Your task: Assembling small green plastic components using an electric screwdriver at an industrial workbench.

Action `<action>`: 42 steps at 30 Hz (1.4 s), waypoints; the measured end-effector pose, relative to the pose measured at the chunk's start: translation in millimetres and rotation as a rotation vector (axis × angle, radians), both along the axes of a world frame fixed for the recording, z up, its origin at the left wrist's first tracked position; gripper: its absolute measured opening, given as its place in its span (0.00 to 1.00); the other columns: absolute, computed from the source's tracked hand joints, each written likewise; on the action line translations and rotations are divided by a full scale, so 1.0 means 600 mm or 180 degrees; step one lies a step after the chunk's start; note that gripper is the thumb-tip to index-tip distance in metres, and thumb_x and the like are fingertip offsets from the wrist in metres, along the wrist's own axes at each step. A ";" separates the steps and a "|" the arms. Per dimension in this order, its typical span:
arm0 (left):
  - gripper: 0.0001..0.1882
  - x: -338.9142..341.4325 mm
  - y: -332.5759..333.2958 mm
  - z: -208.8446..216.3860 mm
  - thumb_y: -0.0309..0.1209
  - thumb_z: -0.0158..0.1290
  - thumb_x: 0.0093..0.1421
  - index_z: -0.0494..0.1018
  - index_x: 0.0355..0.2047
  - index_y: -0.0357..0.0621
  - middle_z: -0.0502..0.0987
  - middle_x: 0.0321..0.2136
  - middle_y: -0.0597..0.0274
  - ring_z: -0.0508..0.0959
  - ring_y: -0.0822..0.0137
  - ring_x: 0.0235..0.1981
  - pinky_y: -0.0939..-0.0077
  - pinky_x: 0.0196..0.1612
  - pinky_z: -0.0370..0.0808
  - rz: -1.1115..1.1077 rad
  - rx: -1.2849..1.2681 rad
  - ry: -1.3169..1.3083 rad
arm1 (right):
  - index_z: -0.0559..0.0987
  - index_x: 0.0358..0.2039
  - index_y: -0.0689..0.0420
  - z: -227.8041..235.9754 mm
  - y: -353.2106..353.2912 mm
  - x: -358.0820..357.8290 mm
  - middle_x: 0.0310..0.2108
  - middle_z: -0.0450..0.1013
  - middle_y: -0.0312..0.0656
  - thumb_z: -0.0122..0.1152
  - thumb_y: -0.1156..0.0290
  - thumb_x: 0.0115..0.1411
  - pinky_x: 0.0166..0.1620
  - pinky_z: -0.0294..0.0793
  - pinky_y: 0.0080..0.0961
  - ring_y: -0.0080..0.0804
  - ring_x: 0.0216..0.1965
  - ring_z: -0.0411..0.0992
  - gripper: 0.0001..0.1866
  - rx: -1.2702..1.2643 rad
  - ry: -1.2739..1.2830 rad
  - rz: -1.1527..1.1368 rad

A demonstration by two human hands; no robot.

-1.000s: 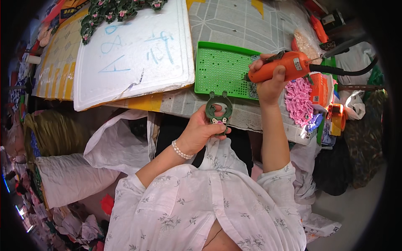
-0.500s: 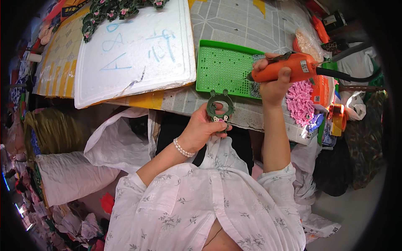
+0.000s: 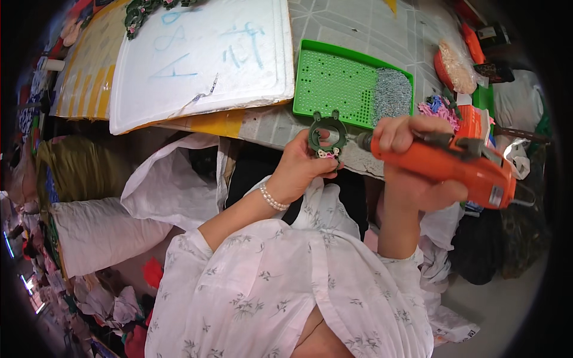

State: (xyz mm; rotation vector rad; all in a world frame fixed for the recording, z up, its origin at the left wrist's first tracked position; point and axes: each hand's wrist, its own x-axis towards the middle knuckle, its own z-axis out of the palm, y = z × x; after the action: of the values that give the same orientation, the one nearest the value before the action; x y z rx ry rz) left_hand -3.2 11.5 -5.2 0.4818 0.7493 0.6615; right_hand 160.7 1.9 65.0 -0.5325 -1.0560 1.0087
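My left hand (image 3: 296, 168) is closed on a dark green plastic ring (image 3: 313, 141), which has two small knobs on top and small white and pink pieces at its lower edge. In my right hand (image 3: 406, 182) is an orange electric screwdriver (image 3: 444, 164), lying nearly level. Its tip points left, close to the right side of the ring; whether they touch I cannot tell. Beyond both hands a green perforated tray (image 3: 358, 52) rests on the table. A heap of small grey metal screws (image 3: 392, 95) fills its right end.
A white foam board (image 3: 203, 77) with blue handwriting covers the table's left side. Finished-looking green parts (image 3: 138, 15) lie on its far edge. Pink pieces (image 3: 439, 110) and an orange box (image 3: 474, 125) sit at the right. A white sack (image 3: 164, 179) hangs below the table edge.
My right hand has brought the screwdriver back from over the screw heap, toward me and down to beside the ring. My left hand still holds the ring. The view has shifted slightly.
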 end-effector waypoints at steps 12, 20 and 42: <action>0.21 0.005 -0.003 0.002 0.18 0.54 0.50 0.62 0.45 0.40 0.72 0.34 0.62 0.75 0.71 0.30 0.79 0.30 0.75 0.0064 0.0260 0.0162 | 0.65 0.44 0.64 -0.015 -0.024 -0.040 0.30 0.69 0.41 0.60 0.31 0.38 0.43 0.67 0.32 0.32 0.33 0.68 0.48 -0.0095 0.0210 0.0378; 0.21 0.006 -0.004 -0.003 0.18 0.54 0.50 0.62 0.44 0.41 0.72 0.34 0.62 0.75 0.71 0.30 0.78 0.31 0.75 0.0099 0.0254 0.0150 | 0.66 0.44 0.64 -0.019 -0.020 -0.048 0.29 0.69 0.41 0.60 0.32 0.38 0.43 0.68 0.33 0.33 0.33 0.68 0.48 -0.0030 0.0192 0.0334; 0.23 -0.016 0.015 0.015 0.15 0.51 0.49 0.61 0.46 0.43 0.73 0.36 0.57 0.78 0.65 0.31 0.77 0.29 0.76 0.0334 0.0005 -0.0128 | 0.65 0.43 0.67 0.024 -0.011 -0.013 0.28 0.69 0.42 0.60 0.42 0.49 0.41 0.68 0.36 0.35 0.31 0.68 0.39 -0.0039 0.0105 0.0009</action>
State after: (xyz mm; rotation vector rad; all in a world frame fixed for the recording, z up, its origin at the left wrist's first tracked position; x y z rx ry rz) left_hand -13.1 20.7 4.0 0.4316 0.7398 0.7675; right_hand 152.7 -4.5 79.4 -0.5228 -1.0220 1.0240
